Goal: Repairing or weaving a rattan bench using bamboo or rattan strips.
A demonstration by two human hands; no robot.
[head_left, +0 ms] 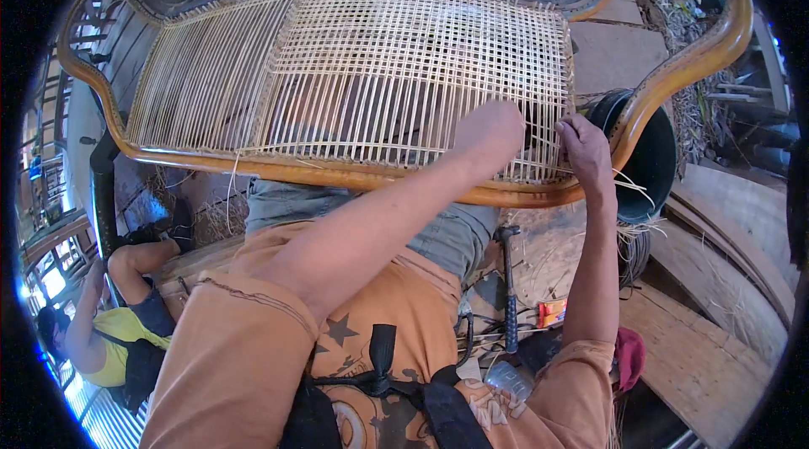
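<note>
A wooden furniture frame point(354, 177) with a curved, glossy brown rail lies across my lap. Inside it stretches a pale cane panel point(404, 32). The panel's far right part is woven in a close grid; its left part and near middle show mostly lengthwise strands with gaps. My left hand point(493, 136) is closed over the right part of the weave, its fingertips hidden from view. At the panel's right edge my right hand point(587, 148) has thumb and fingers pinched together on what looks like a thin cane strand. Loose strand ends point(634, 186) stick out beside my right wrist.
A dark green bucket point(653, 171) stands just right of the frame. A hammer point(509, 289) lies below it near a small orange packet point(552, 312). Wooden boards point(699, 348) are at the lower right. Another person point(126, 339) in a yellow top sits at the left.
</note>
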